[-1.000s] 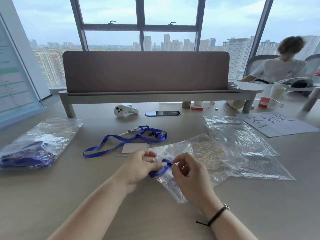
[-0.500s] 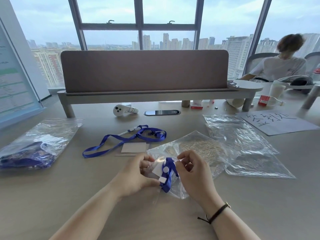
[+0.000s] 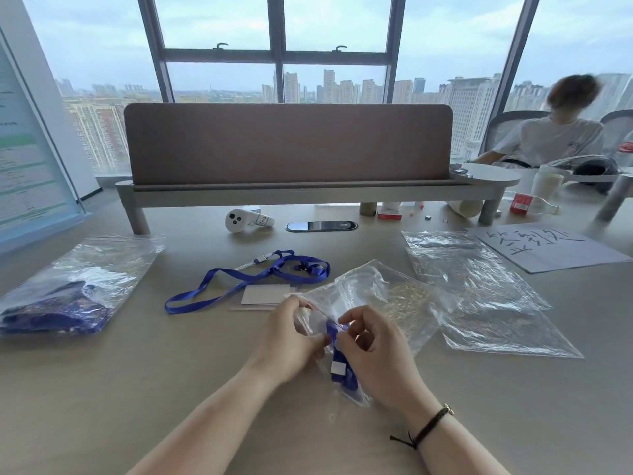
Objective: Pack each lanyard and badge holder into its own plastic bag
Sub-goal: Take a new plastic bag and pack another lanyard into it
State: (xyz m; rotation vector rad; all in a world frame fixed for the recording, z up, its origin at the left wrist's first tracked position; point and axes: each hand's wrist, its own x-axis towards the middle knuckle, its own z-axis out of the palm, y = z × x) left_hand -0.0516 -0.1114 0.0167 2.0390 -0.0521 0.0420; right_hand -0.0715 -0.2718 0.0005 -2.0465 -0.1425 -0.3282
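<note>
Left hand (image 3: 289, 341): fingers curled, pinching the near-left part of the clear zip bag (image 3: 370, 303) at its mouth.
Right hand (image 3: 375, 354): thumb and forefinger pinch the bag's red-lined mouth edge; the other fingers are curled beneath.
Folded lanyard (image 3: 342, 363): blue, with a white clip, bundled between the two hands — it lies in the bag's near end, just under the fingertips.
Bag: lifted and crumpled at the hands, its far end trailing on the counter (image 3: 102, 389).
Loose lanyard (image 3: 246, 279): blue, spread on the counter beyond the left hand, beside a badge holder (image 3: 265, 294) with a white card.
Filled bags (image 3: 68, 286): at the far left, holding blue lanyards.
Empty bags (image 3: 479, 289): a flat pile right of the hands, with nothing between them and the work.
Further back: a white controller (image 3: 245, 220), a sheet with handwriting (image 3: 548, 246), a desk divider (image 3: 287, 145).
Change: half a second ago the lanyard stood at the bag's mouth — now it sits lower, inside, and the fingers have closed on the mouth edge.
</note>
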